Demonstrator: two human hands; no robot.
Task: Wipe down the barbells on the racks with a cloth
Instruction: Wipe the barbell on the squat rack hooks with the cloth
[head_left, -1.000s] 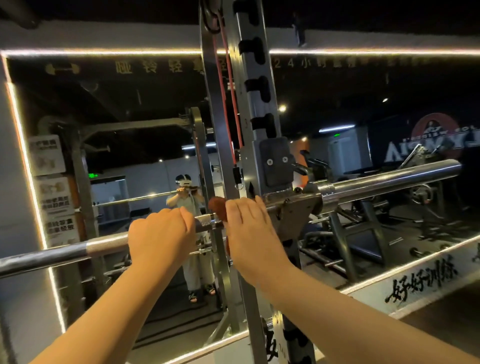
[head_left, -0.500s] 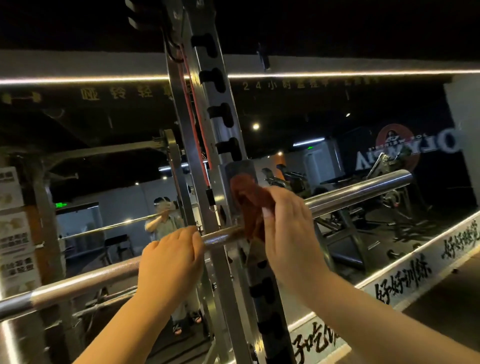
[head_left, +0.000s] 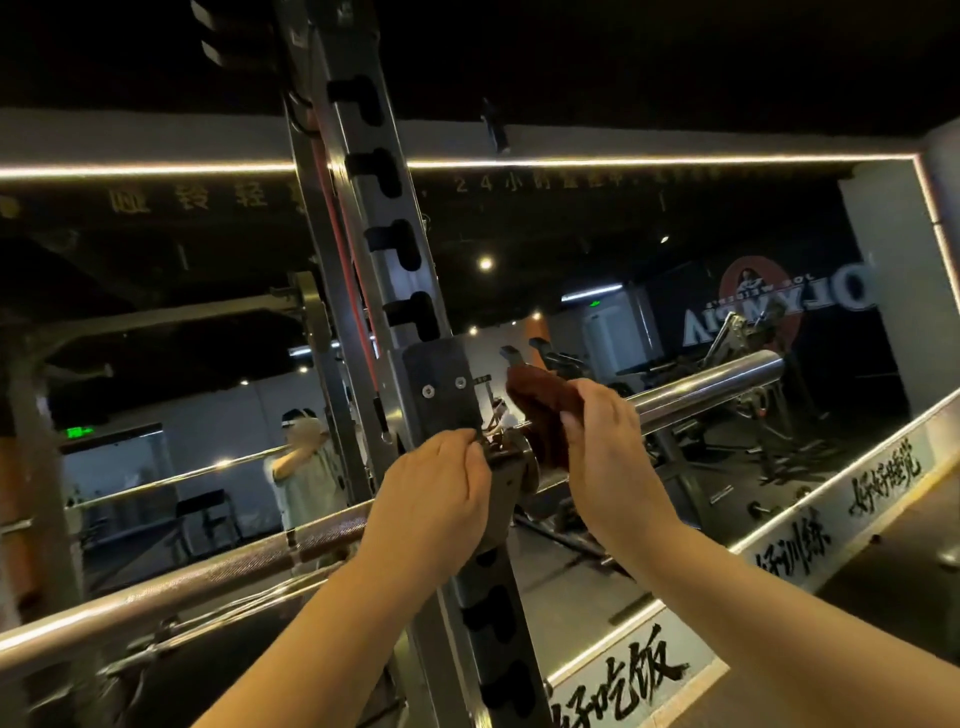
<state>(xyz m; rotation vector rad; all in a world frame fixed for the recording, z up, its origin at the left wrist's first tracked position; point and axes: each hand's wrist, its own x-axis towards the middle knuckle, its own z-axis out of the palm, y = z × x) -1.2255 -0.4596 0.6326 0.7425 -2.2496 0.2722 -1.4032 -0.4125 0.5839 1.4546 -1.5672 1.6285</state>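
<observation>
A wide wall mirror (head_left: 675, 234) edged with light strips fills the background, and before it the slotted rack upright (head_left: 384, 218) carries the barbell (head_left: 717, 382) on a hook (head_left: 506, 486), shaft running down left and smooth sleeve out right. The left hand (head_left: 431, 499) grips the bar at the hook, fingers curled together over it; the right hand (head_left: 608, 447), just past the collar, closes its fingers round the dark red cloth (head_left: 545, 400) bunched on the sleeve's inner end
</observation>
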